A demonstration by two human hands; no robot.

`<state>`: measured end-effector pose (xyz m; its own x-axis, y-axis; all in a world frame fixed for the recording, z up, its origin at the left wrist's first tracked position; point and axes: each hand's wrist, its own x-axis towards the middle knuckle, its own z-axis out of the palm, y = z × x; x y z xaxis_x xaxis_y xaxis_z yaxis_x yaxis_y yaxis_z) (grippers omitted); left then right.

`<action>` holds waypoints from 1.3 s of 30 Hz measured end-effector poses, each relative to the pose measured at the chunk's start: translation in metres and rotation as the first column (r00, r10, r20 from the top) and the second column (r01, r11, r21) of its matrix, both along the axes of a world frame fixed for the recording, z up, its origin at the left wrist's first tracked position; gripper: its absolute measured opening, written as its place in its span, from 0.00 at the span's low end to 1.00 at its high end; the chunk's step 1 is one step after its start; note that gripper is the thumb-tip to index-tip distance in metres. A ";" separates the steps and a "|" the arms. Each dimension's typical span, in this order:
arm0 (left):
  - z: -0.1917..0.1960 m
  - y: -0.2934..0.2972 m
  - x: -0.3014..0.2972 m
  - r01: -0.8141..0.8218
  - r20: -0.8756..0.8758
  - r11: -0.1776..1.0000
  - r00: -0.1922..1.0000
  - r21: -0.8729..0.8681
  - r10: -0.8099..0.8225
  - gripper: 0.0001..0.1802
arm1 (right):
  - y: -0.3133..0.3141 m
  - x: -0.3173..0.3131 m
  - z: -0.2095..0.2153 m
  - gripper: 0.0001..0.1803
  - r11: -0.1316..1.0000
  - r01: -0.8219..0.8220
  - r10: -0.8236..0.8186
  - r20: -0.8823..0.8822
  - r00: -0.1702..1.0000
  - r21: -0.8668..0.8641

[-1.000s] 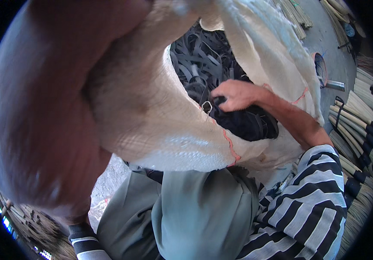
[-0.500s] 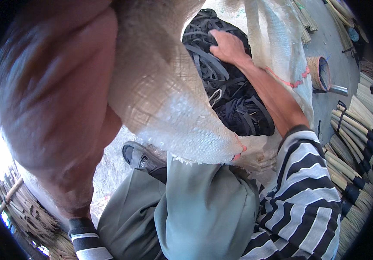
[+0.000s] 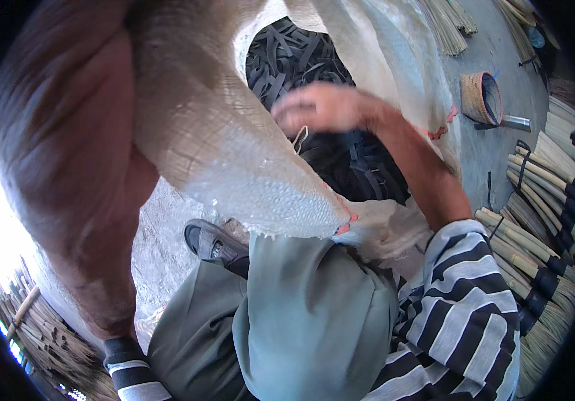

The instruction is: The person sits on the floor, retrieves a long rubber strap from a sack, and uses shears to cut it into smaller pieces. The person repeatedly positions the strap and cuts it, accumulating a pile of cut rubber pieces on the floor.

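Note:
A large whitish woven sack point(image 3: 247, 180) hangs across the middle, its mouth gaping toward me. Inside it lie many flat black strips point(image 3: 294, 60), probably rubber, loose at the far end and bunched nearer me. My left hand point(image 3: 67, 127), very large and near at the left, holds the sack's raised side up; its fingers are hidden. My right hand point(image 3: 321, 107) is over the strips in the sack's mouth, smeared by motion, so whether it grips any is unclear. Beside its fingers a thin white loop of string point(image 3: 301, 138) shows.
A small woven basket point(image 3: 475, 98) lies at the right by a metal tube point(image 3: 516, 123). Bundles of pale sticks with black-bound ends point(image 3: 528, 247) line the right side. Another stick bundle point(image 3: 40, 321) stands at lower left. My sandalled foot point(image 3: 214, 244) is below the sack.
My right hand has drawn back toward me and to the left over the strips. The sack has shifted left in view, and loose strips now show at its far end.

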<state>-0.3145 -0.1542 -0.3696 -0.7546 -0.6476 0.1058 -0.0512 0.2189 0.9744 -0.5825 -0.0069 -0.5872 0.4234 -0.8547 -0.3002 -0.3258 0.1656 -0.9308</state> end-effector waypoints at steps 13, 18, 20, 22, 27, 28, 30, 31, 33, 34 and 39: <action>-0.006 -0.003 0.000 0.050 0.002 0.999 0.999 0.009 -0.050 0.27 | -0.037 -0.089 -0.095 0.34 0.684 0.596 -0.715 -0.549 0.433 -0.421; -0.006 0.001 -0.005 0.080 0.024 0.996 0.996 0.033 -0.080 0.27 | -0.010 -0.004 -0.004 0.25 0.785 0.512 -0.618 -0.499 0.608 -0.350; -0.008 0.002 -0.009 0.091 0.030 0.995 0.995 0.037 -0.092 0.28 | 0.006 0.037 0.034 0.21 0.848 0.330 -0.505 -0.444 0.740 -0.413; -0.009 0.002 -0.013 0.098 0.035 0.995 0.994 0.033 -0.100 0.28 | 0.021 0.070 0.065 0.18 0.965 0.042 -0.186 -0.558 0.809 -0.260; -0.002 -0.004 -0.005 0.092 0.021 0.996 0.996 -0.021 -0.092 0.28 | 0.030 0.108 0.074 0.13 0.982 -0.137 0.032 -0.591 0.806 -0.133; 0.002 -0.007 -0.001 0.077 0.013 0.997 0.997 -0.026 -0.077 0.28 | 0.032 0.099 0.068 0.14 0.976 -0.100 -0.031 -0.583 0.812 -0.191; 0.006 -0.006 0.008 0.034 -0.010 0.999 0.999 -0.027 -0.034 0.29 | 0.045 0.068 0.053 0.17 0.970 -0.054 -0.098 -0.588 0.803 -0.235; 0.008 -0.004 0.012 0.002 -0.021 1.000 1.000 -0.023 -0.003 0.30 | 0.053 0.047 0.045 0.17 0.973 0.034 -0.166 -0.594 0.787 -0.228; 0.013 -0.002 0.018 -0.052 0.026 0.998 0.998 -0.045 0.053 0.30 | 0.062 -0.006 0.029 0.20 0.937 0.134 -0.324 -0.656 0.682 -0.323; 0.013 0.001 0.019 -0.024 0.037 0.998 0.999 -0.050 0.026 0.30 | 0.065 -0.032 0.022 0.23 0.936 0.154 -0.346 -0.751 0.562 -0.316; 0.013 0.011 0.005 0.097 0.098 0.989 0.989 0.107 -0.108 0.27 | 0.098 -0.089 0.010 0.28 0.919 0.105 -0.393 -0.901 0.185 -0.379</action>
<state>-0.3094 -0.1429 -0.3564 -0.8208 -0.5699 -0.0389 -0.1353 0.1279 0.9825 -0.6717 0.0907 -0.5767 -0.3047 -0.9448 -0.1208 -0.9524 0.3029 0.0335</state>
